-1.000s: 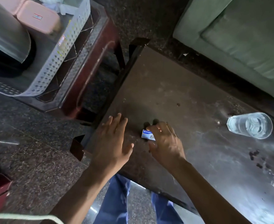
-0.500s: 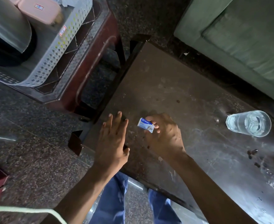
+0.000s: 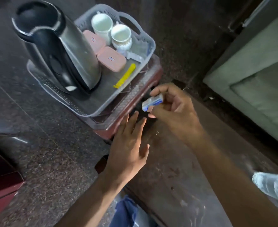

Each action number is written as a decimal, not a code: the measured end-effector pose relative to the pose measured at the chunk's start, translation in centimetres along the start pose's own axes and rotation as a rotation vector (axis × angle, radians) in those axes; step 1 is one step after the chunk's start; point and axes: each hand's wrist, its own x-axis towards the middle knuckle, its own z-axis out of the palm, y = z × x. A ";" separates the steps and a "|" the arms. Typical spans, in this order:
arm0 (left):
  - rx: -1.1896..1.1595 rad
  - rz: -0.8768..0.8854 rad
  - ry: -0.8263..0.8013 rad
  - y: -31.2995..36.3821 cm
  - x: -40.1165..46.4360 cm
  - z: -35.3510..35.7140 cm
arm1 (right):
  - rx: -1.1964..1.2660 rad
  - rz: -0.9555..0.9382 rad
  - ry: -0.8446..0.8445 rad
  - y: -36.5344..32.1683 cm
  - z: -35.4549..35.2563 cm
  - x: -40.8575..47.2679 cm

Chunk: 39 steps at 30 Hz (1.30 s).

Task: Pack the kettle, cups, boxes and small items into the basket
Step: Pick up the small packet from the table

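Observation:
My right hand (image 3: 176,110) pinches a small white and blue packet (image 3: 152,102) in the air, just right of the basket's near corner. My left hand (image 3: 128,145) hovers flat with straight fingers over the dark table's left edge, holding nothing. The grey perforated basket (image 3: 144,54) stands on a maroon stool. Inside it are a steel and black kettle (image 3: 61,48), two white cups (image 3: 102,24) (image 3: 121,36), two pink boxes (image 3: 111,58) (image 3: 93,40), a yellow stick-shaped item (image 3: 126,75) and a clear wrapper (image 3: 135,56).
The maroon stool (image 3: 135,102) sits left of the dark table (image 3: 176,169). A glass of water (image 3: 272,185) stands at the table's right edge. A green sofa (image 3: 258,71) fills the right side. Speckled stone floor (image 3: 44,161) lies to the left.
My right hand has lifted the packet off the table and carried it up toward the basket. My head turned left, bringing the whole basket into view. My left hand stayed open.

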 end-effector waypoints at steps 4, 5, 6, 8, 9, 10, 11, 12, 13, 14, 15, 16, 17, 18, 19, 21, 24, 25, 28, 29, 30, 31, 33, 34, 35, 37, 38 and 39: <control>-0.009 -0.023 0.150 -0.4 3.4 -5.2 | -0.074 -0.109 0.009 -2.7 1.7 4.9; -0.013 -0.024 0.189 -0.7 4.0 -6.0 | -0.101 -0.119 0.005 -3.2 2.0 6.0; -0.014 -0.024 0.220 -1.0 4.5 -6.7 | -0.141 -0.125 -0.001 -3.6 2.5 7.2; -0.012 -0.043 0.227 -1.5 5.2 -7.9 | -0.260 -0.131 -0.005 -4.4 3.3 9.2; -0.009 -0.066 0.207 -1.8 5.4 -8.3 | -0.327 -0.136 -0.021 -4.7 3.9 10.3; -0.011 -0.090 0.184 -2.1 5.6 -8.5 | -0.405 -0.145 -0.047 -4.9 4.5 11.2; -0.022 -0.115 0.163 -2.4 5.7 -8.6 | -0.495 -0.157 -0.080 -5.1 5.1 12.1; -0.039 -0.139 0.144 -2.7 5.8 -8.6 | -0.586 -0.173 -0.114 -5.2 5.7 12.9; -0.053 -0.161 0.130 -3.0 5.8 -8.5 | -0.669 -0.193 -0.146 -5.1 6.3 13.7; -0.059 -0.180 0.121 -3.2 5.8 -8.4 | -0.747 -0.214 -0.178 -5.0 6.9 14.5; -0.056 -0.196 0.116 -3.3 5.7 -8.3 | -0.828 -0.236 -0.212 -4.8 7.5 15.1; -0.048 -0.208 0.117 -3.5 5.7 -8.2 | -0.909 -0.261 -0.256 -4.7 8.1 15.6; -0.039 -0.218 0.123 -3.6 5.7 -8.1 | -0.978 -0.289 -0.310 -4.5 8.6 16.1; -0.035 -0.228 0.128 -3.7 5.7 -8.1 | -1.031 -0.316 -0.364 -4.4 9.0 16.4; -0.034 -0.236 0.126 -3.8 5.8 -8.0 | -1.074 -0.341 -0.409 -4.3 9.4 16.7; -0.033 -0.238 0.111 -4.1 6.0 -7.9 | -1.137 -0.387 -0.473 -4.2 10.0 17.1; -0.037 -0.244 0.101 -4.5 6.1 -7.7 | -1.196 -0.440 -0.528 -3.9 10.7 17.6; -0.043 -0.246 0.100 -4.6 6.1 -7.7 | -1.206 -0.455 -0.529 -3.9 10.8 17.6; -0.069 -0.253 0.105 -4.7 6.2 -7.5 | -1.202 -0.463 -0.528 -3.6 10.6 17.8; -0.073 -0.253 0.106 -4.7 6.3 -7.5 | -1.195 -0.456 -0.547 -3.5 10.5 17.8; -0.076 -0.249 0.109 -4.8 6.3 -7.4 | -1.183 -0.461 -0.577 -3.4 10.5 17.9; -0.077 -0.245 0.112 -4.8 6.3 -7.3 | -1.175 -0.473 -0.612 -3.3 10.5 17.9; -0.082 -0.247 0.123 -4.8 6.3 -7.2 | -1.179 -0.507 -0.669 -3.1 10.8 17.8; -0.084 -0.246 0.129 -4.8 6.4 -7.1 | -1.194 -0.521 -0.678 -3.0 10.9 17.8; -0.088 -0.244 0.136 -4.8 6.4 -7.1 | -1.216 -0.532 -0.674 -2.8 10.9 17.8; -0.090 -0.242 0.141 -4.8 6.4 -7.0 | -1.261 -0.565 -0.660 -2.4 10.9 17.8; -0.093 -0.241 0.139 -4.9 6.4 -6.9 | -1.274 -0.584 -0.655 -2.2 10.9 17.8; -0.086 -0.241 0.141 -4.9 6.3 -6.8 | -1.287 -0.604 -0.651 -2.1 11.0 17.8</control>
